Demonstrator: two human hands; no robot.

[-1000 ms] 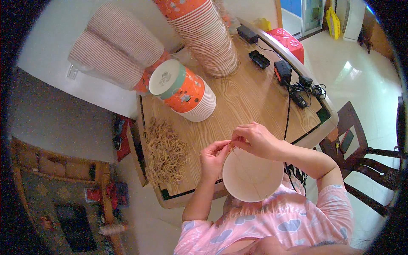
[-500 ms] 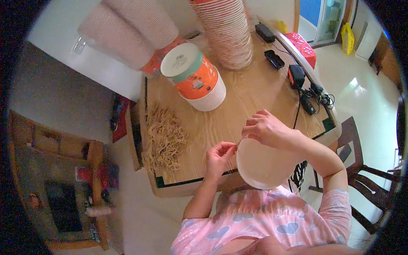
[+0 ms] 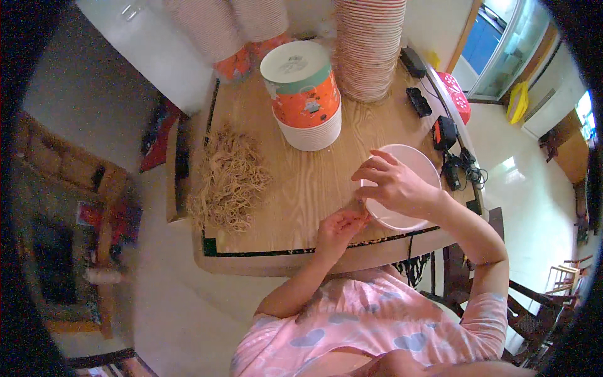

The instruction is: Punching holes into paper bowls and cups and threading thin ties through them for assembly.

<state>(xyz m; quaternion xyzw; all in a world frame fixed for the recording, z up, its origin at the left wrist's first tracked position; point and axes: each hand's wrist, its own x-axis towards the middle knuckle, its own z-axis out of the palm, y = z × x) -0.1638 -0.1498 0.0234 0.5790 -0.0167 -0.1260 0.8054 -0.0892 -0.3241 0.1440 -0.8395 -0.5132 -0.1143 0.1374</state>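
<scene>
A white round paper bucket (image 3: 411, 164) is at the near right of the table, its open mouth facing up. My right hand (image 3: 396, 185) reaches over it, fingers curled at the left side of its rim. My left hand (image 3: 342, 231) is closed in a pinch just below, fingertips against the bucket's near-left edge; whatever is between them is too small to make out. Left of my hands lies a loose heap of tan twine cords (image 3: 232, 179). Behind them stands an upside-down stack of paper buckets (image 3: 304, 103), orange and green with white rims below.
A tall stack of white-rimmed buckets (image 3: 369, 53) rises at the back, with more wrapped stacks (image 3: 207, 28) at the back left. Along the right edge lie a black and red battery pack (image 3: 444, 133), a charger with coiled cable (image 3: 465, 169) and a black tray-like piece (image 3: 418, 102).
The bucket has moved away from my body onto the table side and turned, so its mouth shows differently. Both hands went with it, staying at its left edge. The head view has shifted.
</scene>
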